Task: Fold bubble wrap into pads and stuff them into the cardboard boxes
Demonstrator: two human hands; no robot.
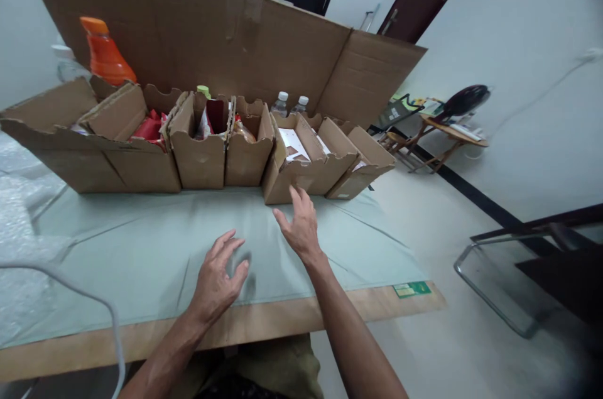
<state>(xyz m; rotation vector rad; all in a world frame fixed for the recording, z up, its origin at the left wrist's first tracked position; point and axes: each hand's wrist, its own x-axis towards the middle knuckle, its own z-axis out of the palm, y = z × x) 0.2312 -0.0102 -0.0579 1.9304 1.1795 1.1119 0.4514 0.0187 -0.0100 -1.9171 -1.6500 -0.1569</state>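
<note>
Our right fingers (296,195) are spreading apart and holding nothing. The tips are hovering by the front wall of a small cardboard box (289,185); we cannot tell if they are touching it. The right hand (302,229) is hanging over the green cloth (141,242), nearer its far edge. Our left fingers (228,245) are curling loosely apart, empty too. The left hand (219,279) is hovering low over the cloth near the front edge of the table (400,305).

We are thinking this is the reaching part, with the right hand pointing at that box. To take hold of it, the fingers would need to get onto the wall or rim and close softly, since the cardboard looks thin and bendy.

The boxes are standing in a row along the far edge of the cloth. The box by our right hand is holding white cards (294,141). The end box (365,169), toward the far right corner, is showing a bit of white too. To the left, the middle box (245,163) is holding a shiny packet (244,131). The next box (200,160) is holding a dark red packet (217,115) and a green-capped bottle (203,91). The big box (108,163) at the left end is holding red packets (149,129), with an orange spray bottle (103,53) sticking up behind. Two water bottles (281,102) are standing behind the row.
</note>
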